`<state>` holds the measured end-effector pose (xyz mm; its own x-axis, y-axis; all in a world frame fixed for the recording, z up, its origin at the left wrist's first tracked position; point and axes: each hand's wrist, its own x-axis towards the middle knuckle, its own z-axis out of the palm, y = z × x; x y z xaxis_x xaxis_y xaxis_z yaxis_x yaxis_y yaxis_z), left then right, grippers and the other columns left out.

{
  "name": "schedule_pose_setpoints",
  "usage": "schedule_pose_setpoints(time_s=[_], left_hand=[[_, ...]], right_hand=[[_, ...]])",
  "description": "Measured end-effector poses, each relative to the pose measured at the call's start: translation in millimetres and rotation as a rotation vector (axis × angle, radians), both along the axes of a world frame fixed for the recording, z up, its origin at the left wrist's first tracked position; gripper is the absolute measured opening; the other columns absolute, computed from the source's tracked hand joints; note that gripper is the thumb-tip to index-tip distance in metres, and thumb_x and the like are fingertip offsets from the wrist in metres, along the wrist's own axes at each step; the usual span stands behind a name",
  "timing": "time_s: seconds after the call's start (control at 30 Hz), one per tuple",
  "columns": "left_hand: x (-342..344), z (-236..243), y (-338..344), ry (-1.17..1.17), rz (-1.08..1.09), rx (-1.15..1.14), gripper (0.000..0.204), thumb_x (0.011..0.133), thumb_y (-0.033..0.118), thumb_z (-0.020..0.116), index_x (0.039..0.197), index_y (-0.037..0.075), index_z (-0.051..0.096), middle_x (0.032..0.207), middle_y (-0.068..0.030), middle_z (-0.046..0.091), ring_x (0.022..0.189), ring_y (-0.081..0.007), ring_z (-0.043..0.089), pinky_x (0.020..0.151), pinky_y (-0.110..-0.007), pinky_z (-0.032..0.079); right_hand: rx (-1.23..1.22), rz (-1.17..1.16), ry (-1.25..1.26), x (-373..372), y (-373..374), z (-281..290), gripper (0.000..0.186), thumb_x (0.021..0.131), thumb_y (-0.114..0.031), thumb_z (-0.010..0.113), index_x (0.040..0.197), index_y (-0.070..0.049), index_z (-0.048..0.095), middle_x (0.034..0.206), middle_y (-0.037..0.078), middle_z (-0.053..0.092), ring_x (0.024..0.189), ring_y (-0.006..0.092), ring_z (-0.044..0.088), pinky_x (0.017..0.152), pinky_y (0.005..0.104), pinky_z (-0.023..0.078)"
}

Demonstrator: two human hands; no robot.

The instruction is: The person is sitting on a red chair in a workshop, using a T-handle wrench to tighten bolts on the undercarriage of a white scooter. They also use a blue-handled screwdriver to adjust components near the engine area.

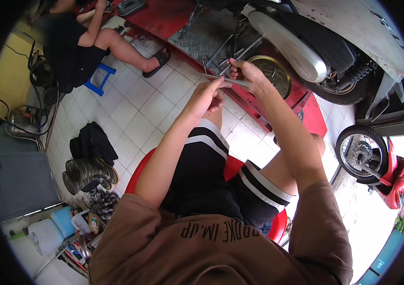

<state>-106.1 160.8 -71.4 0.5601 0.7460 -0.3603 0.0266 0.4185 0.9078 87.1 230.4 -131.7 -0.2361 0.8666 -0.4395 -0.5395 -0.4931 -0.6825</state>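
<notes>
My left hand (206,100) pinches a thin grey tool (237,83) between thumb and finger, its other fingers curled. Just right of it, my right hand (246,75) has closed fingers at the same tool and beside a slim metal rod; I cannot make out exactly which it grips. Both hands are in front of the red motorcycle lift's (256,112) edge. Several long metal tools (218,50) lie on its patterned steel plate (192,40), near a round metal tray (278,83) partly behind my right hand.
A motorcycle (282,42) stands on the lift. At upper left another person (74,42) sits on a blue stool (101,78). A red motorbike (391,175) stands at right. Dark clothing (92,142), hoses (40,71) and assorted containers (59,221) are at left. I sit on a red seat (278,225).
</notes>
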Motion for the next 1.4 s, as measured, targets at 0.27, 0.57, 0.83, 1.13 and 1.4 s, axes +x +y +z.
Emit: schedule_pose_setpoints(time_s=[0.27,0.57,0.83,1.13,1.4], left_hand=[[4,-16,-12,-0.049,-0.078,-0.074,0.063,0.097,0.041,0.040,0.149,0.016,0.013,0.066,0.0004,0.049,0.054,-0.0045,0.039,0.048,-0.020,0.028],[5,-6,-21,0.029,0.005,0.060,0.049,0.098,0.038,0.039,0.141,0.015,0.040,0.063,0.0017,0.044,0.049,-0.0048,0.032,0.046,-0.020,0.026],[-21,-5,-9,-0.166,0.318,-0.295,0.045,0.096,0.040,0.039,0.121,0.005,0.053,0.068,-0.0009,0.046,0.050,-0.0079,0.030,0.047,-0.023,0.024],[-35,-65,56,-0.081,0.519,-0.063,0.030,0.094,0.030,0.046,0.102,0.005,0.060,0.071,0.0026,0.049,0.057,-0.0072,0.044,0.052,-0.020,0.031],[135,-92,171,-0.152,0.177,0.086,0.032,0.095,0.019,0.047,0.120,0.000,0.052,0.106,-0.0134,0.062,0.094,-0.0236,0.064,0.080,-0.032,0.053]], right_hand=[[0.038,-0.046,0.043,2,5,7,0.016,0.095,-0.017,0.052,0.089,-0.003,0.056,0.063,0.000,0.042,0.058,0.0123,0.038,0.055,0.0265,0.035],[0.020,-0.101,-0.019,8,6,16,0.016,0.095,-0.018,0.052,0.088,-0.004,0.055,0.064,-0.001,0.042,0.058,0.0114,0.039,0.055,0.0260,0.035],[-0.111,-0.053,-0.121,9,-2,0,0.013,0.095,-0.014,0.049,0.085,-0.006,0.051,0.062,-0.002,0.038,0.054,0.0117,0.036,0.051,0.0261,0.031],[-0.221,0.178,-0.322,44,-26,15,0.018,0.093,-0.016,0.048,0.079,-0.007,0.054,0.054,-0.006,0.034,0.046,0.0057,0.032,0.044,0.0249,0.029],[-0.091,0.518,-0.822,80,-92,83,0.021,0.084,-0.017,0.055,0.071,-0.002,0.060,0.052,-0.001,0.049,0.040,0.0078,0.039,0.039,0.0253,0.030]])
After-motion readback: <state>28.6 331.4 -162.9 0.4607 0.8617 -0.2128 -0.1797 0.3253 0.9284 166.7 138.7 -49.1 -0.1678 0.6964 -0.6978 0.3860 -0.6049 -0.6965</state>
